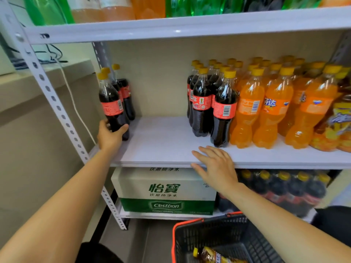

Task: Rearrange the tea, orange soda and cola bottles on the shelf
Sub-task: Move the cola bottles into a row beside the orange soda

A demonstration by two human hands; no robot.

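- The white shelf (163, 141) is carrying bottles at both ends, with bare board lying between them.
- A green-and-white water carton (165, 188) is sitting on the level below.
- A dark basket (224, 242) is standing on the floor, with one tea bottle (214, 256) lying inside.
- Orange soda bottles (273, 111) are standing in rows on the right half.
- Cola bottles (203, 103) are standing just left of them, touching.
- Tea bottles (340, 122) are showing at the far right edge.
- Three colas are standing at the left end; the left hand (111, 134) is grasping the front cola bottle (112, 105) low down.
- The right hand (216, 164) is hovering, fingers spread and released, over the shelf's front edge.
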